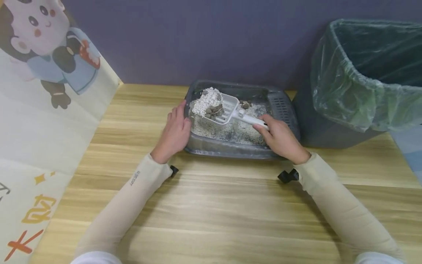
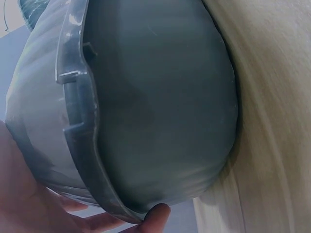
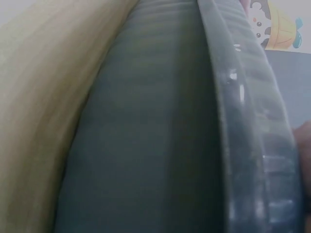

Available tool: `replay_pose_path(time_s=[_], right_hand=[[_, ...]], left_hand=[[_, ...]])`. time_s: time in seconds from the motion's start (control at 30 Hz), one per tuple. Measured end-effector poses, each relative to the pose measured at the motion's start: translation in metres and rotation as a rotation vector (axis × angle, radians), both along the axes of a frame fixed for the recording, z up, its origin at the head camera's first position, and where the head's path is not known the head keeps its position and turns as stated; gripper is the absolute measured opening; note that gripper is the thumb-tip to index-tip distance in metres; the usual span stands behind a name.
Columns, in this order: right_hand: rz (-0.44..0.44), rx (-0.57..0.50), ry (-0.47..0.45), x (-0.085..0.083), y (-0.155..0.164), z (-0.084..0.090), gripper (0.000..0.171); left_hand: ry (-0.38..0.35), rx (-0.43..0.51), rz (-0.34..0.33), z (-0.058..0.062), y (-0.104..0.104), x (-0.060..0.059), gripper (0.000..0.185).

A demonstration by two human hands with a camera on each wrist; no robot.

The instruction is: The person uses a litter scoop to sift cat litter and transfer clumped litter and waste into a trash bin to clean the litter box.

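Fingers (image 1: 260, 126) grip scoop (image 1: 227, 110) heaped with litter (image 1: 207, 101); left hand (image 1: 174, 134) steadies tray (image 1: 230, 150).

small unreadable print on left sleeve (image 1: 134, 178)

A home-like room, suggested by a wood-grain tabletop (image 1: 211, 205), a cartoon-printed hanging (image 1: 49, 55) at left, a bag-lined bin (image 1: 362, 80) at right, a grey litter tray (image 1: 230, 146) between.
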State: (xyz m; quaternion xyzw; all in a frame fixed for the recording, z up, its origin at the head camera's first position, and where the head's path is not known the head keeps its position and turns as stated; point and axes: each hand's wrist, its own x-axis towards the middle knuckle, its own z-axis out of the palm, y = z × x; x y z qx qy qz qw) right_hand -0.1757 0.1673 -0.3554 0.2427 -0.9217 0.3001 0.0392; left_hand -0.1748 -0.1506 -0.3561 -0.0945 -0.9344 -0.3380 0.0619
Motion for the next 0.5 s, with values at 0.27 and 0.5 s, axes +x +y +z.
replay_pose_path(time_s=[0.27, 0.5], right_hand=[[-0.019, -0.059, 0.052, 0.0022, 0.0013, -0.0026, 0.038], [-0.004, -0.106, 0.082, 0.0033, 0.0036, -0.0036, 0.033]], left_hand=[[0.010, 0.001, -0.004, -0.0011, -0.0006, 0.0002, 0.057], [0.010, 0.002, -0.008, -0.0018, -0.0011, -0.0007, 0.057]])
